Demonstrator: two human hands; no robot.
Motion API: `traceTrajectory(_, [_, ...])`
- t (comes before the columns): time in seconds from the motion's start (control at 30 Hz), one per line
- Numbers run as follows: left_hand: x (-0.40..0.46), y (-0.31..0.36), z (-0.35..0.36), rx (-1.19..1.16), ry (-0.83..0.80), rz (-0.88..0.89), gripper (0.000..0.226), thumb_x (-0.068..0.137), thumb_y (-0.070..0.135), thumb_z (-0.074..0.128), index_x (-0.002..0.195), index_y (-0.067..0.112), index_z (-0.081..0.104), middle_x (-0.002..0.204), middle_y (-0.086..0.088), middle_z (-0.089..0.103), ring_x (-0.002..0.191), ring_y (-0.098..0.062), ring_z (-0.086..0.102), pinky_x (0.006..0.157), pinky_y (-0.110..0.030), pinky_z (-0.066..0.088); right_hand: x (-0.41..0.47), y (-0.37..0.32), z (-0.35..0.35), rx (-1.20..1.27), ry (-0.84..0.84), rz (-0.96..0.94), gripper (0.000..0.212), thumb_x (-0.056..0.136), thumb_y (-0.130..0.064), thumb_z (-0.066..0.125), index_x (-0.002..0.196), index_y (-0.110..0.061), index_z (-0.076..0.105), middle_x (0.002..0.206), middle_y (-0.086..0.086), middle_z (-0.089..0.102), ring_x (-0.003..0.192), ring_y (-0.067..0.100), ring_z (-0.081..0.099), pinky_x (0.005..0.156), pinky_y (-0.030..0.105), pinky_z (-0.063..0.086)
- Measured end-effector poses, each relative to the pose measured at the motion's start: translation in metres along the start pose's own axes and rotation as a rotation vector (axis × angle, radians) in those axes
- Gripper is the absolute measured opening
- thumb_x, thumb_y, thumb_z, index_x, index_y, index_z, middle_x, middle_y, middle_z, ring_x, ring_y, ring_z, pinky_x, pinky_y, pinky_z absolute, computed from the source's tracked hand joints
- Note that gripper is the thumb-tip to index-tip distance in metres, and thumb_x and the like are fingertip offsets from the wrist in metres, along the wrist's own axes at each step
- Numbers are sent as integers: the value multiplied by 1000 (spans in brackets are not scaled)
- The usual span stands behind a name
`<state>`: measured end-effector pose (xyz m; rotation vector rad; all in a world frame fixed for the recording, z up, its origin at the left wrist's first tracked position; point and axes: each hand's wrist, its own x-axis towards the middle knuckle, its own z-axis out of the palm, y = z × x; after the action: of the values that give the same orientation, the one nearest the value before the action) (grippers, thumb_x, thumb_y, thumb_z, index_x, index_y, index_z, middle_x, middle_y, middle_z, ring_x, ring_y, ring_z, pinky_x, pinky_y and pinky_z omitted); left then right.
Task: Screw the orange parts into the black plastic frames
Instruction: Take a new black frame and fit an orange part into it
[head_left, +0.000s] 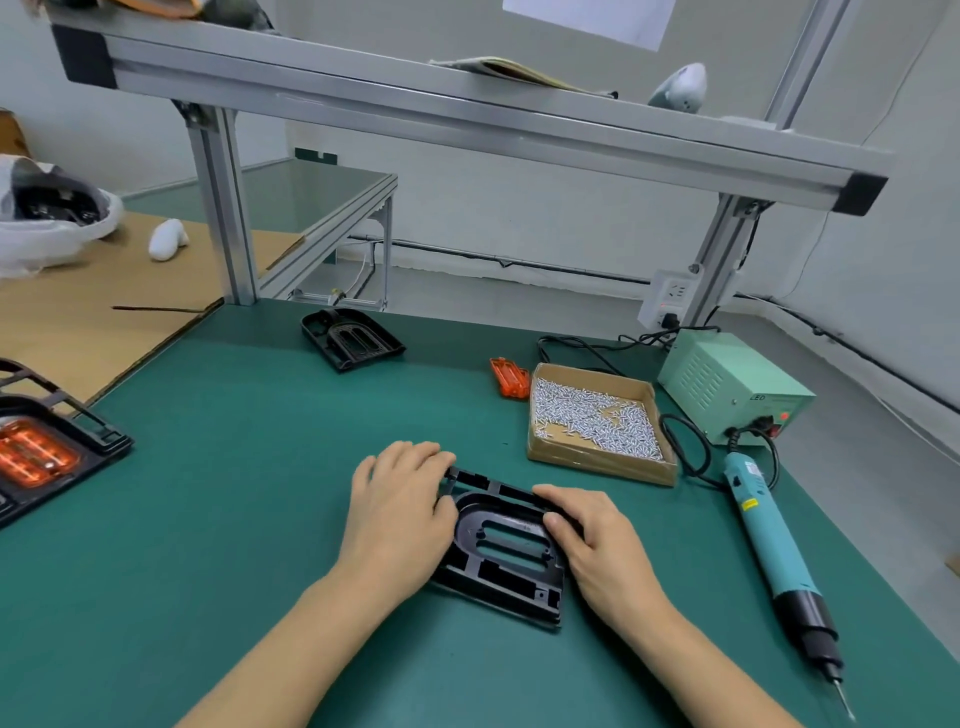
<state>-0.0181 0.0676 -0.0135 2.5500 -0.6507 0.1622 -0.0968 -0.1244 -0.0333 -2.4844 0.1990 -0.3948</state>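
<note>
The black plastic frame (506, 551) lay flat on the green surface (260, 519) just ahead of the person, and the step seemed to be squaring it up, best done by seating it steady with its screw bosses facing up before fetching the orange part (509, 378) lying at 12 o'clock beside the screw box (597, 421). The left hand (397, 512) rested at 9 o'clock, fingers curled over the frame's edge; the right hand (597, 540) pinched its rim at 3 o'clock.
</note>
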Motion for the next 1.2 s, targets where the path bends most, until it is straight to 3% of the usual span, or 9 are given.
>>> traceTrajectory(0.13, [8,17,8,181,7,158,37,99,34,31,133,33,45,141,17,42,136,-9,25,114,-41,-2,3,-5,-1,-30,-32,-43,31,97,-17,55,127,-24,62,113,-21,55,117,6,47,100,17,31])
traceTrajectory(0.3, [7,13,18,223,37,209,33,99,36,30,125,33,49,127,15,54,120,-13,43,105,-33,19,10,-7,-9,-79,-42,-94,27,96,-26,57,122,-23,65,117,-17,61,115,6,49,102,25,34])
traceTrajectory(0.47, [7,9,17,238,74,183,32,98,32,31,122,33,52,120,16,56,112,-13,45,93,-30,21,42,-13,-23,-157,96,-139,19,96,-23,58,110,-18,70,112,-7,65,109,13,53,99,33,35])
traceTrajectory(0.53, [6,9,13,230,94,164,27,95,31,42,114,33,60,110,14,62,105,-15,50,91,-32,26,63,-18,-23,-253,123,-118,22,97,-29,54,113,-22,68,115,-8,63,113,15,49,100,32,26])
traceTrajectory(0.63, [4,6,9,191,160,142,10,77,27,72,86,30,73,81,11,68,80,-19,60,75,-35,41,99,-22,-18,-384,145,-79,27,97,-36,50,119,-29,64,127,-9,60,124,13,42,100,30,16])
traceTrajectory(0.77, [3,3,10,196,189,156,15,63,27,83,75,29,73,69,11,66,68,-18,60,65,-35,47,143,-26,-5,-531,140,-32,29,96,-40,50,120,-29,63,128,-9,59,130,15,37,110,39,8])
traceTrajectory(1.03, [3,1,13,225,243,171,15,64,30,80,77,28,73,70,9,66,68,-18,61,72,-38,45,188,-22,19,-739,47,72,38,97,-46,46,125,-22,56,126,0,62,135,24,35,114,55,0])
traceTrajectory(1.2, [3,0,13,249,278,177,11,68,30,65,75,27,72,69,8,66,68,-20,61,74,-40,30,199,-17,26,-812,10,121,43,97,-51,44,125,-20,55,123,3,64,135,28,36,114,58,-2])
